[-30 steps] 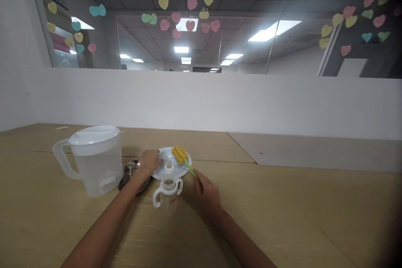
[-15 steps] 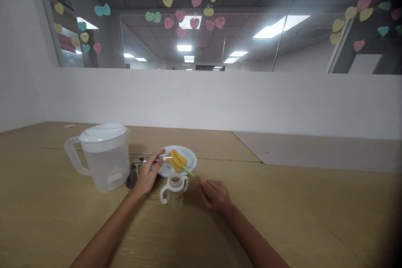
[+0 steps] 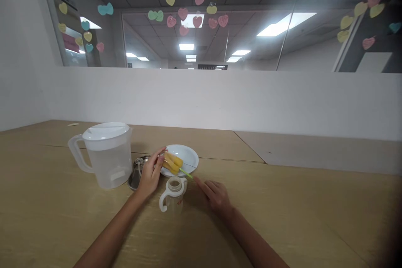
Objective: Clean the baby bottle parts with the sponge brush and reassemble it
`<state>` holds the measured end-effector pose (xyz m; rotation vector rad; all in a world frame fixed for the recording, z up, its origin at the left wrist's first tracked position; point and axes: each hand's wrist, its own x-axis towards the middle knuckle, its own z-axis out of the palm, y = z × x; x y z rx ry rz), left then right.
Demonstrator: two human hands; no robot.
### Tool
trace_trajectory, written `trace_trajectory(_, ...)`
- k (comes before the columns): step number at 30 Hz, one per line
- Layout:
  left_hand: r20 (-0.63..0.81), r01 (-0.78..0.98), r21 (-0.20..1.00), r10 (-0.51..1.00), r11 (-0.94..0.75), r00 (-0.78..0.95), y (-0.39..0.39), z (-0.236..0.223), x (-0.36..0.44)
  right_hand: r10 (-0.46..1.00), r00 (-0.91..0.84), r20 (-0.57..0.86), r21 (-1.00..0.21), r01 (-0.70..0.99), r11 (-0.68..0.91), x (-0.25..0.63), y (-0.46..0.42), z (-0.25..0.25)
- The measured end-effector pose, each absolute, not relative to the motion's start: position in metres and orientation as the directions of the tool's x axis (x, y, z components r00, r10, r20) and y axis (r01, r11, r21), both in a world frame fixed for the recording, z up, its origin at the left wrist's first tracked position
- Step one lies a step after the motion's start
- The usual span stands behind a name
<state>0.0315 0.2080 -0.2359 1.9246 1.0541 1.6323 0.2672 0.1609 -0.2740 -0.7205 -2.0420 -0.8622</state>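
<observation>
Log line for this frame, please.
left hand: at yellow sponge head | right hand: holds green brush handle | two-handled bottle: upright, uncapped, before white plate

Left of the left grip (image 3: 150, 176), a pitcher (image 3: 109, 161) stands on the tabletop (image 3: 282, 217), with a dish (image 3: 133, 181) in between. Right of that grip, the brush (image 3: 174, 161) reaches from the right grip (image 3: 216, 196) over a plate (image 3: 191, 157). Before the plate, between both grips, stands a bottle (image 3: 175, 196).
</observation>
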Motion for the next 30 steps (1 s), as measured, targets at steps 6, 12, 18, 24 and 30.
trace_trajectory(6, 0.776, 0.632, 0.590, 0.569, -0.503, -0.271, 0.221, -0.239, 0.006, 0.299, -0.213, 0.930, 0.034, 0.862, 0.506, 0.270, 0.170, -0.281)
trace_trajectory(12, 0.732, 0.916, 0.296, 0.680, -0.270, -0.036, 0.237, -0.261, -0.008, 0.323, -0.139, 0.936, -0.039, 0.872, 0.487, 0.272, 0.174, -0.283)
trace_trajectory(18, 0.542, 0.948, 0.274, 0.840, -0.163, -0.012, 0.241, -0.274, -0.002, 0.315, -0.205, 0.927, 0.011, 0.853, 0.521, 0.268, 0.173, -0.284)
trace_trajectory(24, 0.613, 0.899, 0.360, 0.789, -0.249, -0.027, 0.238, -0.264, -0.001, 0.351, -0.158, 0.923, -0.034, 0.875, 0.483, 0.268, 0.176, -0.287)
trace_trajectory(30, 0.617, 0.803, 0.362, 0.768, -0.473, 0.174, 0.246, -0.222, 0.038, 0.451, -0.064, 0.890, -0.145, 0.898, 0.415, 0.268, 0.178, -0.288)
